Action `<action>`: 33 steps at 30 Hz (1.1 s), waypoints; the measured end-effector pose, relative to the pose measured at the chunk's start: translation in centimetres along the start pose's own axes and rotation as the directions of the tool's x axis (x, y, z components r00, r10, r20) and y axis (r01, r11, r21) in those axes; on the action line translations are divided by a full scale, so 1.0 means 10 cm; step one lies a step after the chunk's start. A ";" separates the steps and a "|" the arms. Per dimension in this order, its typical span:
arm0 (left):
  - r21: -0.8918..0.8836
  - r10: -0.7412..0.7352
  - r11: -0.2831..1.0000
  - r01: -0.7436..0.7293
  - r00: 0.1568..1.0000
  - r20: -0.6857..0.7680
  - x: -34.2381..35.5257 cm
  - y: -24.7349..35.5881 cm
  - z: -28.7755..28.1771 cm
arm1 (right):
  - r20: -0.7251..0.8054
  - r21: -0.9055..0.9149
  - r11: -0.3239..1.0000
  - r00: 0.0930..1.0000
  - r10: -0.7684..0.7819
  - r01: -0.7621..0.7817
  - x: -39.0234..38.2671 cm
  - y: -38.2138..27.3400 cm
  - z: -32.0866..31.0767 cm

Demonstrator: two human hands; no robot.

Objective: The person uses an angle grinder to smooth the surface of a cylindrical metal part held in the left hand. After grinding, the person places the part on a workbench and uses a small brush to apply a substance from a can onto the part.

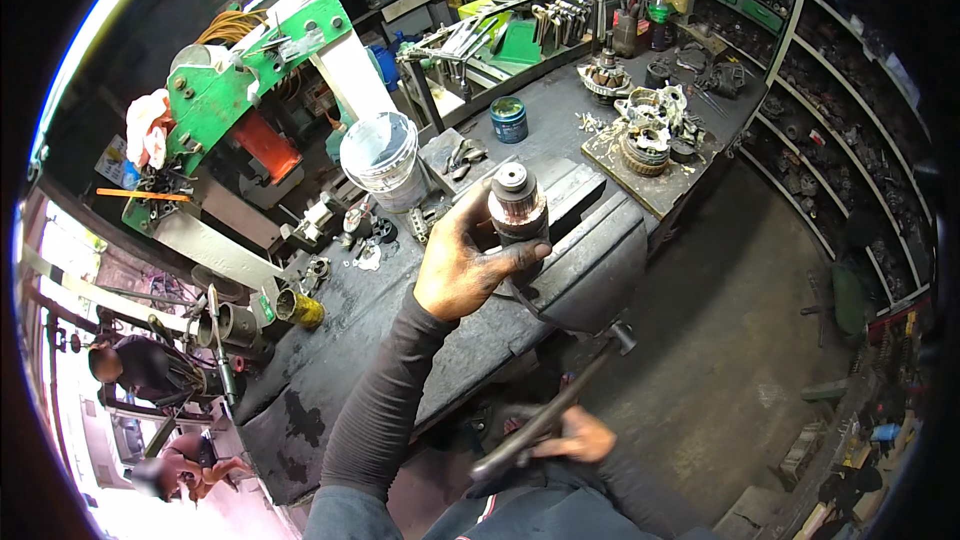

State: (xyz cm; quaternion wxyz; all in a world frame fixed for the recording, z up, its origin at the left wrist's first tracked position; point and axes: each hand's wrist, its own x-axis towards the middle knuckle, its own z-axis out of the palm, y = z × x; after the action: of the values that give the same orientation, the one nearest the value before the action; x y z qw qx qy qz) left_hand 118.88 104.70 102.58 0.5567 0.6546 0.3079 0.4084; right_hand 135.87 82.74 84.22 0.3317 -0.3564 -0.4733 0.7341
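Observation:
My left hand point(455, 265) is wrapped round a motor armature point(518, 205), a dark cylinder with a copper-coloured band and a round shaft end on top. It is held nearly upright, beside the jaws of a large dark bench vise point(605, 265). Whether its lower end touches the jaws is hidden. Lower down, in front of the vise, my right hand point(583, 437) is closed on a long metal bar point(560, 402) with a knob at its upper end. This bar slants across the view and looks like the vise handle; slight blur covers the hand.
A white bucket point(385, 165), a blue tin point(509, 120) and a yellow can point(300, 309) stand on the dark workbench point(345, 360). Dismantled motor parts point(650, 130) lie at the right. A green press frame point(220, 80) rises at the left. Two people are at the far left.

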 end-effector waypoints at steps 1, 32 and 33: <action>0.011 0.010 1.000 -0.010 1.000 -0.001 -0.01 -0.01 0.00 | -0.063 0.134 0.987 0.995 -0.079 0.086 -0.19 -0.43 -0.11; 0.244 0.013 0.969 0.030 0.984 -0.175 -0.09 0.00 0.10 | 0.435 0.898 0.114 0.896 -0.083 -0.425 0.14 -0.39 0.15; 0.249 0.020 0.968 0.026 0.984 -0.180 -0.10 0.00 0.10 | 0.447 0.894 0.095 0.885 -0.130 -0.438 0.16 -0.36 0.12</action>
State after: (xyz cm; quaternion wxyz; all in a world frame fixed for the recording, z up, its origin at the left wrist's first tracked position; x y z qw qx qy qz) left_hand 119.29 103.40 102.34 0.4400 0.6794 0.4072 0.4232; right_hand 134.53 84.70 87.57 0.2907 0.0734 0.1198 0.9464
